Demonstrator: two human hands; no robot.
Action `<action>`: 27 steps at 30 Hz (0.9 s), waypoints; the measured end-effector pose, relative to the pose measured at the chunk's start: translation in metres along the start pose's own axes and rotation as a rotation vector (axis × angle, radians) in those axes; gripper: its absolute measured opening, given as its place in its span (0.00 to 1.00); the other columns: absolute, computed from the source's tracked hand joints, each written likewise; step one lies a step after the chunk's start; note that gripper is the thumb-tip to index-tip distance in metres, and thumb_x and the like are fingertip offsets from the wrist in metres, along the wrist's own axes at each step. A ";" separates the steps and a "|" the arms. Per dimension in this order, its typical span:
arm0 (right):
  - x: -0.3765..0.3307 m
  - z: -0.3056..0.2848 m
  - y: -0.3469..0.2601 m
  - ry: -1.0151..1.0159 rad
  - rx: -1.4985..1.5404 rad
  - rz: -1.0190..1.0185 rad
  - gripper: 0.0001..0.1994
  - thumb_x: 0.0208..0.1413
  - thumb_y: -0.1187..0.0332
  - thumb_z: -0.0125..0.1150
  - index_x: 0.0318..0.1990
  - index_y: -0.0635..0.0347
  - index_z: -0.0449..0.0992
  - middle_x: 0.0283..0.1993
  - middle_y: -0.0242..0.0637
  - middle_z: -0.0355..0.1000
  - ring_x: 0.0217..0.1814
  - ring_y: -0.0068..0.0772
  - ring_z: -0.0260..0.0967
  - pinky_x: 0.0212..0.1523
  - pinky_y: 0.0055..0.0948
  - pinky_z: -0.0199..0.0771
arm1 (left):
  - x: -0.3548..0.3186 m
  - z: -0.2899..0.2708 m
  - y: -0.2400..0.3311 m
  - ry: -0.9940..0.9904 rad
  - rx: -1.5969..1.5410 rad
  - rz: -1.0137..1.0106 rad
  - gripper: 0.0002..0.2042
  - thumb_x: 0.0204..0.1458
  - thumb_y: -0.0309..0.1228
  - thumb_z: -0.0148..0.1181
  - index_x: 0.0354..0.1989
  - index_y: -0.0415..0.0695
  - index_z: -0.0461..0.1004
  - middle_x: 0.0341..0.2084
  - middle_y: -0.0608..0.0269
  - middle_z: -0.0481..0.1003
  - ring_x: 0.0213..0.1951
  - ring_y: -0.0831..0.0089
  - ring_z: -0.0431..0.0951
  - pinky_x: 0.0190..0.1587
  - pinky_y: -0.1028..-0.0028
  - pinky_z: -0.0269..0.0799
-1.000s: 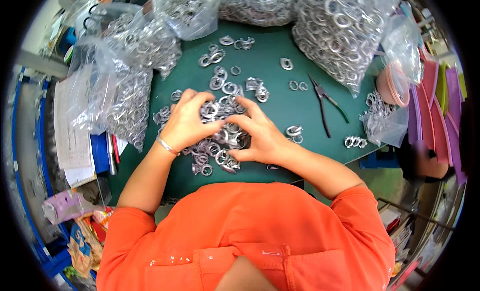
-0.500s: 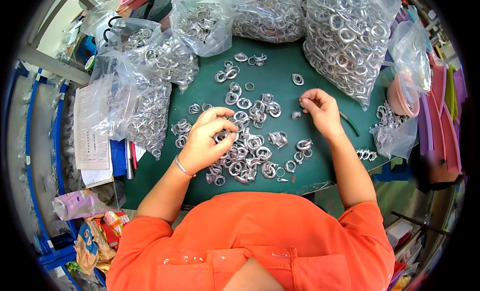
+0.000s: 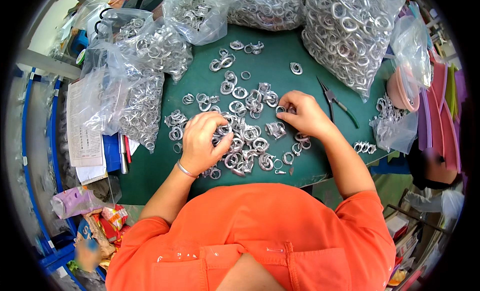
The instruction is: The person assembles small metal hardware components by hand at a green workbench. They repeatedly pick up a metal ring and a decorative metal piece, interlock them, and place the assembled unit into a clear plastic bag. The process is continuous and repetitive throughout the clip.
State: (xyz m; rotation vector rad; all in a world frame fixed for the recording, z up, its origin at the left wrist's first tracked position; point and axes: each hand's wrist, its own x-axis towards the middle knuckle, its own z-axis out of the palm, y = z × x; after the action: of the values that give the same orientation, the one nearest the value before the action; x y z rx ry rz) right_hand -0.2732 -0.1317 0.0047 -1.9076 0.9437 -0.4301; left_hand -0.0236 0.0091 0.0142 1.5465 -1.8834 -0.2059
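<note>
A loose heap of silver metal rings (image 3: 248, 132) lies on the green table in front of me. At the heap's left side, my left hand (image 3: 202, 141) curls its fingers and thumb around a silver ring (image 3: 218, 138); part of the grip is hidden. Over the right side of the heap, my right hand (image 3: 302, 113) pinches a small ring (image 3: 281, 110) between thumb and fingers. Just below that hand sits a wide, ornate ring piece (image 3: 275, 130). Pliers (image 3: 331, 97) with green handles rest beyond my right wrist.
Clear bags full of rings (image 3: 345, 38) line the table's back, with another bag (image 3: 142, 108) at the left. A pink cup (image 3: 401, 91) and a small bag of metal parts (image 3: 392, 123) stand at the right. Printed sheets (image 3: 82, 128) hang at the left edge.
My right hand has moved left toward the heap, uncovering the pliers, and now pinches a ring. My left hand stays at the heap's left side, its fingers spread slightly more.
</note>
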 end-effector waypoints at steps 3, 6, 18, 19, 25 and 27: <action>0.012 -0.018 0.004 -0.078 0.741 0.207 0.06 0.51 0.72 0.62 0.36 0.60 0.73 0.27 0.30 0.70 0.31 0.19 0.68 0.22 0.19 0.62 | 0.001 0.000 -0.001 0.020 -0.013 0.004 0.12 0.42 0.30 0.64 0.35 0.43 0.73 0.37 0.56 0.76 0.44 0.56 0.75 0.46 0.64 0.67; 0.038 -0.019 -0.009 0.011 0.856 0.168 0.08 0.53 0.69 0.61 0.37 0.62 0.74 0.26 0.31 0.71 0.31 0.22 0.69 0.24 0.22 0.65 | 0.001 0.000 0.000 0.033 -0.010 -0.008 0.11 0.41 0.31 0.64 0.34 0.43 0.73 0.37 0.57 0.76 0.44 0.57 0.75 0.46 0.64 0.67; 0.113 0.013 -0.009 -0.023 0.204 0.059 0.11 0.49 0.64 0.65 0.35 0.63 0.79 0.29 0.35 0.75 0.34 0.30 0.73 0.32 0.28 0.73 | -0.002 -0.001 0.001 0.070 0.016 -0.049 0.11 0.41 0.33 0.65 0.33 0.45 0.74 0.37 0.58 0.76 0.42 0.59 0.76 0.44 0.65 0.67; 0.109 0.006 -0.010 -0.048 0.497 0.096 0.11 0.49 0.65 0.65 0.35 0.63 0.78 0.28 0.34 0.74 0.33 0.27 0.72 0.29 0.26 0.71 | -0.002 -0.001 0.001 0.072 0.009 -0.050 0.11 0.41 0.33 0.65 0.33 0.45 0.74 0.37 0.58 0.76 0.42 0.59 0.76 0.43 0.65 0.67; 0.131 -0.004 -0.014 0.069 0.337 0.144 0.11 0.53 0.66 0.59 0.42 0.61 0.75 0.30 0.32 0.73 0.27 0.23 0.71 0.22 0.23 0.68 | 0.000 0.002 -0.002 0.087 -0.004 -0.062 0.11 0.42 0.33 0.64 0.32 0.45 0.72 0.35 0.59 0.76 0.40 0.59 0.76 0.42 0.65 0.67; 0.145 0.008 -0.007 0.195 -0.261 -0.042 0.12 0.53 0.65 0.59 0.44 0.58 0.76 0.33 0.38 0.77 0.33 0.36 0.76 0.31 0.31 0.74 | 0.001 0.000 0.000 0.065 -0.012 -0.084 0.11 0.42 0.34 0.64 0.32 0.45 0.73 0.35 0.59 0.76 0.40 0.59 0.75 0.42 0.65 0.67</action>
State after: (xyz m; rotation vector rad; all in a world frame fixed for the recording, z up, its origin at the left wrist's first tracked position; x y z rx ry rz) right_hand -0.1717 -0.2358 -0.0055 -2.1534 1.1339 -0.5477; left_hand -0.0235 0.0082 0.0148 1.6066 -1.7654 -0.2019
